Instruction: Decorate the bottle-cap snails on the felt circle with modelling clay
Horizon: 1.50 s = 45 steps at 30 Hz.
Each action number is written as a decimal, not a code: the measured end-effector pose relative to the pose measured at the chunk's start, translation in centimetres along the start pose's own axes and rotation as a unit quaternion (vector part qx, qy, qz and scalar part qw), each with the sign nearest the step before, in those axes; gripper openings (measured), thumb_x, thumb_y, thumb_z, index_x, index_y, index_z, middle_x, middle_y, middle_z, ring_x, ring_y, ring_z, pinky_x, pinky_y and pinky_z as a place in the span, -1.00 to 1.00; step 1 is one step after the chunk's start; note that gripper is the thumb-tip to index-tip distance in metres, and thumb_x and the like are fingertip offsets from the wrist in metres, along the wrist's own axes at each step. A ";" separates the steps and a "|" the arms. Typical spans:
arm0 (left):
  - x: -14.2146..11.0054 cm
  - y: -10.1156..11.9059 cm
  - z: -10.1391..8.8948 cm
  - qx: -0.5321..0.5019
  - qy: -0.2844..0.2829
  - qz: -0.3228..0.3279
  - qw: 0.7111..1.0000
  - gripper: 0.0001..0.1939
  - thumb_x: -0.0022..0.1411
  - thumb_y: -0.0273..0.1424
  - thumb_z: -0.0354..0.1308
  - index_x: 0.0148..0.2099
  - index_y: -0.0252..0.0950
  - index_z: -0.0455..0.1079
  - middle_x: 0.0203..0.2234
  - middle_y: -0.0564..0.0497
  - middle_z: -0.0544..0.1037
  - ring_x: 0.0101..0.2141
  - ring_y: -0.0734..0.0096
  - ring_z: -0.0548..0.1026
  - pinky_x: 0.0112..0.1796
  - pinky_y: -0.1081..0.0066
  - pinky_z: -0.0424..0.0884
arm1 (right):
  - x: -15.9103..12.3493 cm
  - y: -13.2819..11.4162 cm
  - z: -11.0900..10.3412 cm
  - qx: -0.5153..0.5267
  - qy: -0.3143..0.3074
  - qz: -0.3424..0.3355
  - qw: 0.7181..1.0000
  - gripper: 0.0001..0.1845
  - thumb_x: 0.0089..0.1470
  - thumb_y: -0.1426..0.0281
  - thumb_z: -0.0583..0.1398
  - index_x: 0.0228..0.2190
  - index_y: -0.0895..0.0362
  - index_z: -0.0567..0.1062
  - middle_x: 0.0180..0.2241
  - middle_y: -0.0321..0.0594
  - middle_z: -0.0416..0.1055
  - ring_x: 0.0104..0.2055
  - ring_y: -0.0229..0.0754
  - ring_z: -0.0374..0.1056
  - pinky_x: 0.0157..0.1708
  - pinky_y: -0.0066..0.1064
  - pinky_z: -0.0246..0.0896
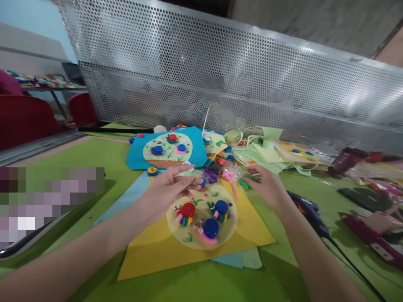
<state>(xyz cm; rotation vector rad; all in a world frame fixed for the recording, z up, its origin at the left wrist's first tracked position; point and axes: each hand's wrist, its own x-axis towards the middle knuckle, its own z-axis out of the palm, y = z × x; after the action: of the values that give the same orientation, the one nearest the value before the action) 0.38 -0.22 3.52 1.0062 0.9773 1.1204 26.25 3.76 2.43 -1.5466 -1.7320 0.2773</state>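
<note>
My left hand [171, 184] reaches over the top of a yellow sheet [141, 251], index finger stretched out. A small blue bottle cap [202, 182] sits at its thumb and lower fingertips, apparently gripped; the fingers partly hide it. My right hand [266, 184] is closed on green modelling clay [250, 180] in clear plastic, beyond the sheet's right edge. On the yellow sheet lies a pale round piece [201, 197] with clay grass and snails, whose shells are a red cap [189, 209] and two blue caps [211, 228]. Pink clay [228, 175] and purple clay [210, 176] lie between my hands.
Behind stands a blue card [134, 153] with a similar snail picture. A glue gun [310, 214] with a cord lies right of my right arm. Paper scraps [267, 151] and a perforated metal panel [176, 75] are at the back. A yellow-filled cap [153, 171] sits left.
</note>
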 end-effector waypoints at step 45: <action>-2.3 0.2 0.5 0.345 0.069 0.277 0.894 -0.39 0.13 -0.26 0.21 0.20 -0.15 0.13 -0.40 0.10 0.63 -0.10 0.28 0.44 -0.06 0.35 0.29 | -4.1 -5.9 1.9 0.305 -0.185 -0.066 0.932 -0.72 -0.11 0.43 0.25 -0.26 0.07 0.43 -0.31 -0.23 0.44 -0.21 -0.17 0.37 -0.21 -0.31 0.33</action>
<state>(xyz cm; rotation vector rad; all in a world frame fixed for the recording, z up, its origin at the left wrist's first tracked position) 0.45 -2.55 4.04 1.8898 1.2852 1.3464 20.43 -0.78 3.16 -0.9543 -1.7818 0.9884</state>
